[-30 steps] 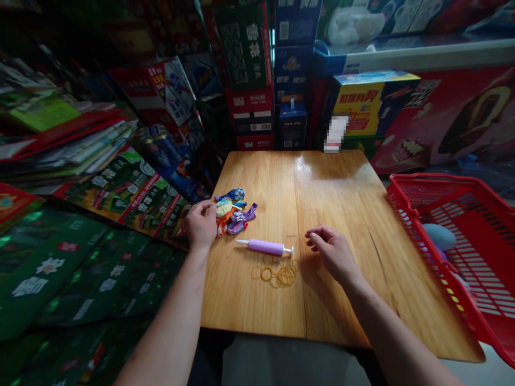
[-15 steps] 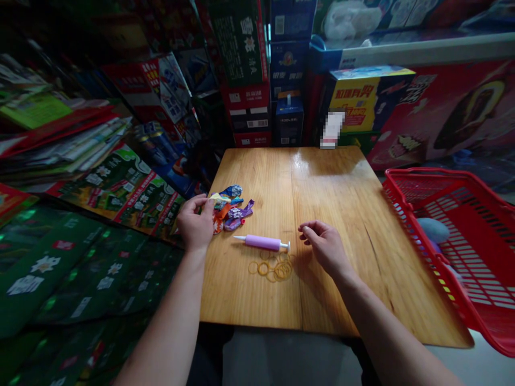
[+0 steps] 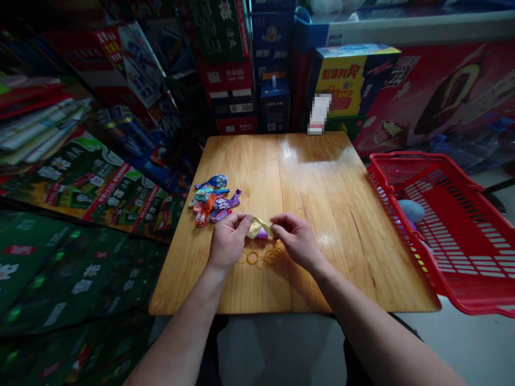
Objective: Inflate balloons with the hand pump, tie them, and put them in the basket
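A limp pale-yellow balloon (image 3: 255,227) is stretched between my two hands above the table. My left hand (image 3: 230,238) pinches its left end, and my right hand (image 3: 296,238) grips the other end, fingers closed. Behind the balloon lies a purple balloon pump (image 3: 262,234), mostly hidden by it and my hands. Several tan rubber bands (image 3: 252,258) are on the wood just below, partly covered by my hands. To the left sits a pile of uninflated patterned balloons (image 3: 217,201) in blue, orange, purple and green.
The wooden table (image 3: 322,187) fills the middle. At its right stands a red plastic basket (image 3: 475,279) with a grey-blue balloon (image 3: 412,210) inside. Green cartons (image 3: 36,268) border the left, and a yellow-blue box (image 3: 341,80) stands behind the far edge.
My left hand has brought the yellow balloon from the pile rightward over the pump. My right hand has moved left and taken hold of its other end. The view has shifted slightly.
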A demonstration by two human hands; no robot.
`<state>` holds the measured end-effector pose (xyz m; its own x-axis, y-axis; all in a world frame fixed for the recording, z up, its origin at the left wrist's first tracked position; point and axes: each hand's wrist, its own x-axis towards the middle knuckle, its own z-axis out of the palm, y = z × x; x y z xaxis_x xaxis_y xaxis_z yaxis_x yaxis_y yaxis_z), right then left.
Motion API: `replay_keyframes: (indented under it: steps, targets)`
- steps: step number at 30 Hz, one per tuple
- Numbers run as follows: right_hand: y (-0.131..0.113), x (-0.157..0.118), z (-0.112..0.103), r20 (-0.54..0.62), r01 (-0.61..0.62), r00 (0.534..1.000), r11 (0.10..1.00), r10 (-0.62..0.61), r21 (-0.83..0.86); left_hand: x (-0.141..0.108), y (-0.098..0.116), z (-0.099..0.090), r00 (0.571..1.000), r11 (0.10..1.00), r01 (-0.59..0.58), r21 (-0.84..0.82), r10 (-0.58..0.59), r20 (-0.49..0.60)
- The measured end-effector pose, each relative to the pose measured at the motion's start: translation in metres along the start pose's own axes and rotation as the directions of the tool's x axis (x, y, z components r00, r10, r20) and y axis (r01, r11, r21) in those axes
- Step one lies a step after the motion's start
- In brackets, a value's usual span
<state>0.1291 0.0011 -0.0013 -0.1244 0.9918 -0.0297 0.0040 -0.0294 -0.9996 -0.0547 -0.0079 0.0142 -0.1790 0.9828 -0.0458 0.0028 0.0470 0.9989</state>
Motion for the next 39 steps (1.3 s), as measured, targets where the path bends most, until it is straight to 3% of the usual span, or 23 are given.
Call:
replay_keyframes:
  steps: [5,13,18,22,25,28,32,34,35,37,39]
  targets:
    - [-0.001,0.008,-0.008,-0.047,-0.104,0.993,0.982,0.113,0.155,0.007,-0.006,-0.010,0.997,0.996,0.072,-0.046,-0.071,0.023]
    - [-0.005,0.001,-0.003,0.204,-0.150,0.974,0.948,0.094,0.279,0.004,-0.001,-0.005,0.985,0.986,0.127,-0.105,-0.113,0.133]
    - [0.001,0.003,-0.005,0.123,-0.106,0.989,0.975,0.083,0.197,0.006,-0.006,-0.007,0.984,0.980,0.149,-0.131,-0.134,0.120]
    - [0.001,0.009,-0.016,0.026,-0.128,0.992,0.984,0.125,0.127,0.013,-0.006,-0.020,0.991,0.993,0.111,-0.048,-0.107,0.078]
    - [-0.002,0.011,-0.021,0.017,-0.144,0.990,0.986,0.143,0.083,0.016,-0.007,-0.027,0.995,0.996,0.073,0.041,-0.075,0.063]
    - [-0.002,0.010,-0.020,0.025,-0.146,0.989,0.988,0.145,0.056,0.015,-0.007,-0.026,0.996,0.995,0.073,0.070,-0.076,0.042]
    - [0.002,0.009,-0.017,-0.015,-0.161,0.987,0.987,0.161,0.011,0.007,-0.003,-0.016,0.997,0.988,0.015,0.155,-0.003,-0.078]
    - [0.002,0.008,-0.015,-0.026,-0.173,0.985,0.985,0.173,0.009,-0.002,0.001,-0.009,0.993,0.982,0.102,0.157,-0.110,0.039]
    - [0.001,0.007,-0.014,-0.016,-0.172,0.985,0.985,0.172,0.026,-0.007,0.002,-0.004,0.967,0.973,0.191,0.126,-0.209,0.143]
    - [-0.003,0.005,-0.012,0.041,-0.158,0.987,0.984,0.155,0.086,-0.016,0.003,0.005,0.860,0.917,0.396,0.041,-0.386,0.335]
    - [-0.008,0.002,-0.008,0.121,-0.141,0.985,0.979,0.124,0.149,-0.023,0.001,0.014,0.784,0.848,0.526,-0.063,-0.455,0.422]
